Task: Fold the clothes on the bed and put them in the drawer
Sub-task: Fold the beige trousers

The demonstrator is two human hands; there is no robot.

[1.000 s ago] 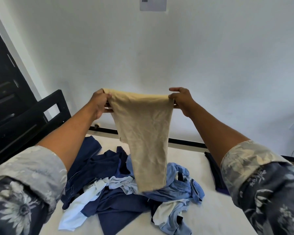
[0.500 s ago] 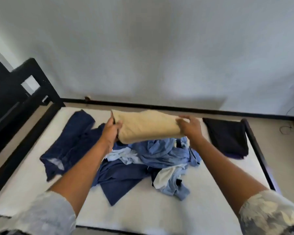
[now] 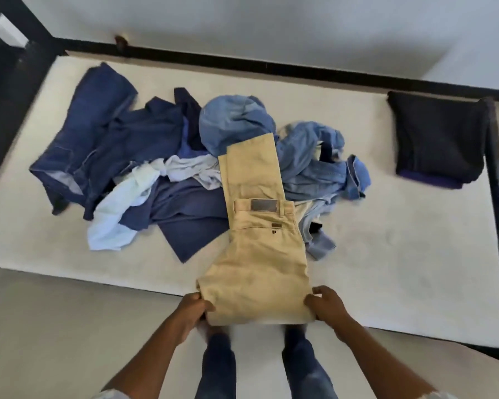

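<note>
The tan trousers (image 3: 257,254) are gripped at their near corners by the left hand (image 3: 195,309) and right hand (image 3: 326,306); beyond them, seemingly unfolded blue clothes (image 3: 156,133) are heaped on the bed (image 3: 386,269).

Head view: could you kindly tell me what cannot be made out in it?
All in the head view:
The drawer: outside the frame.
The pile of blue clothes: number of pieces unclear, tangled and partly under the tan trousers.
The left hand and right hand: fingers partly tucked beneath the trousers' near edge.
The dark folded garment: its kind, too dark to tell.
</note>
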